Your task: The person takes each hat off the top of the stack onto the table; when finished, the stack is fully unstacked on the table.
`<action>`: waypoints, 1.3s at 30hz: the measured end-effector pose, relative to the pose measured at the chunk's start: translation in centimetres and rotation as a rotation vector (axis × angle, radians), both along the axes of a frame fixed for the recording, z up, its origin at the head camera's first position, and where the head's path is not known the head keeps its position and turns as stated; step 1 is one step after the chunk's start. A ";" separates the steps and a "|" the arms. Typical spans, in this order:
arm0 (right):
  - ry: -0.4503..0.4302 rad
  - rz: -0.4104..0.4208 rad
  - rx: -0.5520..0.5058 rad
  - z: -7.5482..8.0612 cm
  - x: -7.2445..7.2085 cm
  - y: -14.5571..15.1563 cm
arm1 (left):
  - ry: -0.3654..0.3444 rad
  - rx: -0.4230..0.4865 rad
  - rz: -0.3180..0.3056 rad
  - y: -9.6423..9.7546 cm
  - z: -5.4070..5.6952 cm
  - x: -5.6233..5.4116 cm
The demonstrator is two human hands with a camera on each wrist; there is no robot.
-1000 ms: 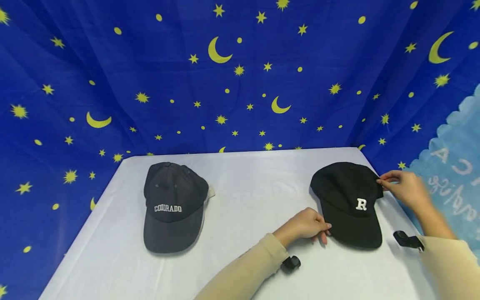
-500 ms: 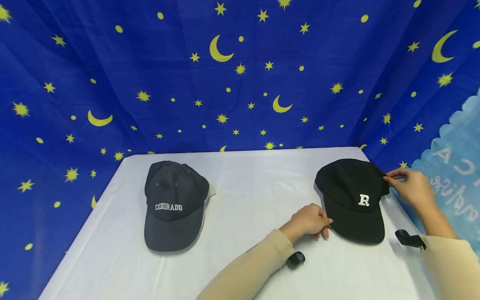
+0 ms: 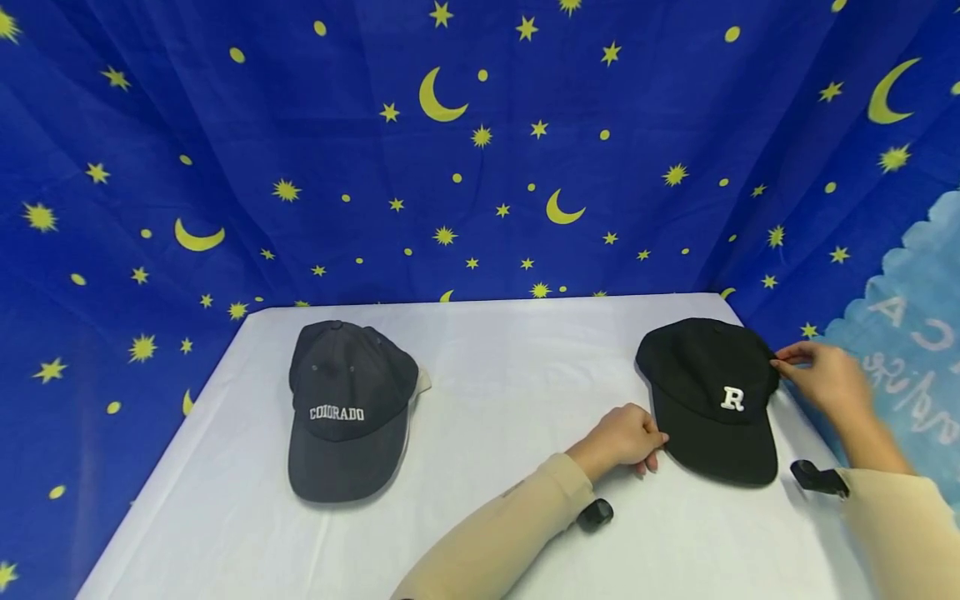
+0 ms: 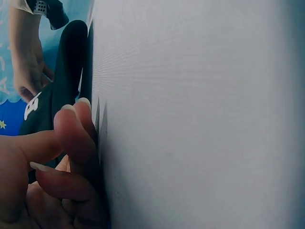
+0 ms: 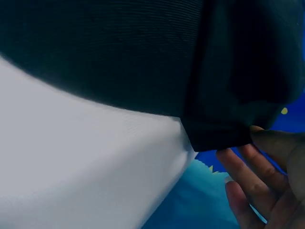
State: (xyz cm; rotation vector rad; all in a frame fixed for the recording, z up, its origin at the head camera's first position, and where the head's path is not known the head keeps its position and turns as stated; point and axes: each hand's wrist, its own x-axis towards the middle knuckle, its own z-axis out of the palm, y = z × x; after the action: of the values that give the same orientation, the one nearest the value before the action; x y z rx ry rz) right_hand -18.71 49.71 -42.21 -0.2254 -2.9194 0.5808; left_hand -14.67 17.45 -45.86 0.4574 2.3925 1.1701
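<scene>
Black baseball cap [image 3: 701,358], with a raised white letter R [image 3: 732,399] on its front, is at the right side of the table [image 3: 487,400], its brim [image 3: 723,454] toward me. I have both hands on it. My left hand [image 3: 624,435] pinches the left edge of the brim between thumb and fingertips, the other fingers curled beneath, close to the white tablecloth. My right hand [image 3: 828,379] pinches the lower edge of the crown on the right, thumb on one face and fingers on the other; in the right wrist view my remaining fingers hang loosely bent below that edge. I cannot tell whether the whole cap rests on the cloth.

Well apart, toward the left of the table, lies a dark grey baseball cap [image 3: 348,367] reading COLORADO in white, its brim also toward me and a pale strap [image 3: 424,382] showing at its right side. My beige sleeves [image 3: 502,533] reach in from below, a small black device at each cuff. Behind the table hangs a blue curtain [image 3: 337,150] printed with yellow moons, stars and dots; a light blue panel [image 3: 918,283] with whitish lettering shows at far right.
</scene>
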 end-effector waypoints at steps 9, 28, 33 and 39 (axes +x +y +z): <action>-0.040 0.000 0.029 -0.4 0.0 0.0 | -0.003 0.011 -0.004 0.1 -0.1 -0.1; -0.060 0.024 0.082 1.9 -0.4 -1.9 | -0.050 0.017 -0.039 -1.6 1.1 0.6; -0.004 0.058 0.063 3.0 -0.9 -3.3 | 0.005 -0.076 -0.087 -2.7 1.9 0.7; 0.059 0.090 0.065 5.2 -0.6 -7.0 | 0.154 -0.069 -0.098 -4.5 4.3 1.1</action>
State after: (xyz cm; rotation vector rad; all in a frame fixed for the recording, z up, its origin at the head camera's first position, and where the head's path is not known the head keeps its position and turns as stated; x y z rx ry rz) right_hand -19.28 42.72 -37.00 -0.0686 -2.8972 0.4957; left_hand -13.58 12.97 -41.55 0.6551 2.4999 1.0405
